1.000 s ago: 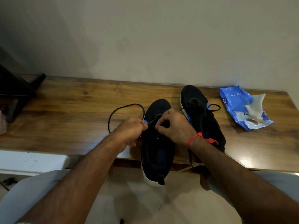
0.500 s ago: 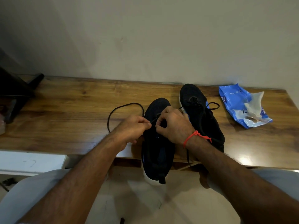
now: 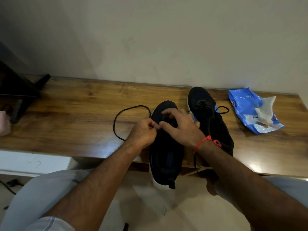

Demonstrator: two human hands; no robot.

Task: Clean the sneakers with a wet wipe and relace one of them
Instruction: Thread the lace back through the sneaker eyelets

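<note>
On the tabletop [image 3: 70,117], heel overhanging the edge, the near black sneaker [image 3: 164,147] has its limp, thin shoelace [image 3: 119,117] pinched by the left hand [image 3: 144,132] while the right hand [image 3: 180,127] steadies the soft upper; best gripped near its stiff tip.

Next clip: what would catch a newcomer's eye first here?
Both hands meet over the near black sneaker at the wooden shelf's front edge: the left hand pinches the black lace, which loops out to its left, while the right hand rests on the shoe. A second sneaker and a blue wipes pack lie to the right.
</note>
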